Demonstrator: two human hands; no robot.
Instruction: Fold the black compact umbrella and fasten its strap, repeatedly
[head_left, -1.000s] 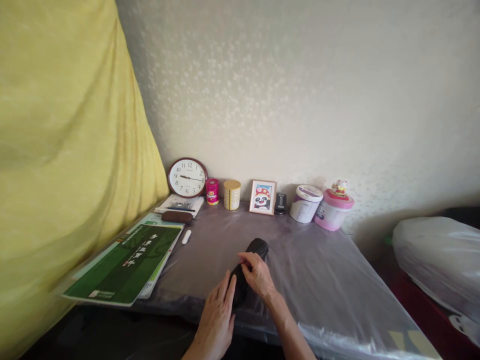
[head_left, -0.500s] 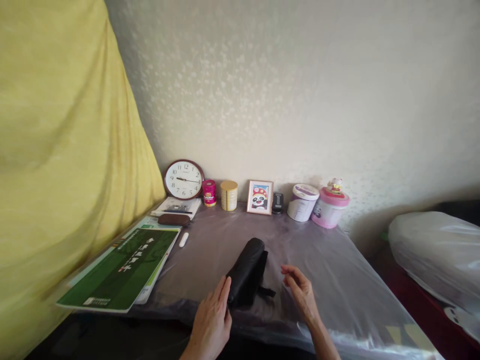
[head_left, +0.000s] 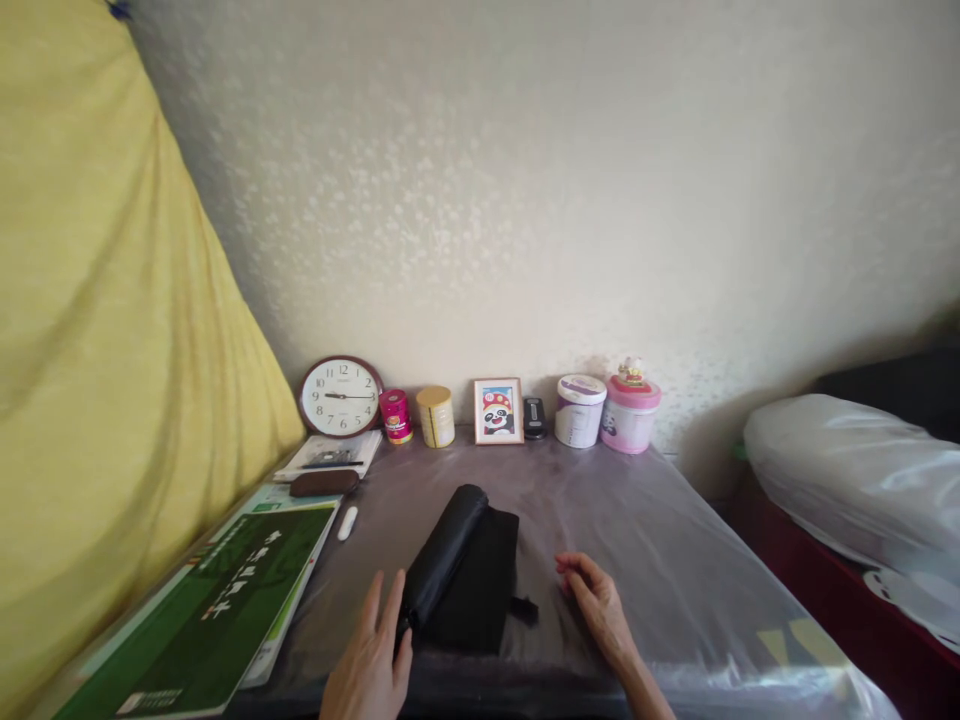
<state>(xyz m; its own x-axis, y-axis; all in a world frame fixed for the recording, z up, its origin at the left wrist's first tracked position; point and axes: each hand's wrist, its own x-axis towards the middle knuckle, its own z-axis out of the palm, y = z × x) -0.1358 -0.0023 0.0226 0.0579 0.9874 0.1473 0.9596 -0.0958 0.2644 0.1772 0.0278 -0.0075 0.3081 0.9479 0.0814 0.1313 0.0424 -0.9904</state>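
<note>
A black roll of thin, smooth material (head_left: 446,555) lies slanted on the table, with a loose flat flap (head_left: 476,590) spread out on its right side. A small dark strap or tab (head_left: 523,609) sticks out beyond the flap; its kind is unclear. At the roll's near end is my left hand (head_left: 373,645), fingers spread, its thumb and fingertips against or just beside the roll. My right hand (head_left: 596,605) rests to the right of the flap, apart from it. Its fingers are loosely curled together and nothing shows in them.
Green books (head_left: 217,600), a brown case (head_left: 324,483) and a small white object (head_left: 347,523) lie at left. Along the wall stand a clock (head_left: 341,397), a pink tin (head_left: 395,416), a yellow canister (head_left: 436,416), a picture frame (head_left: 498,411) and two tubs (head_left: 580,412).
The roll has turned over to the left, so more of its flap lies flat on the table. My left hand has shifted left and spread its fingers. The camera view has moved.
</note>
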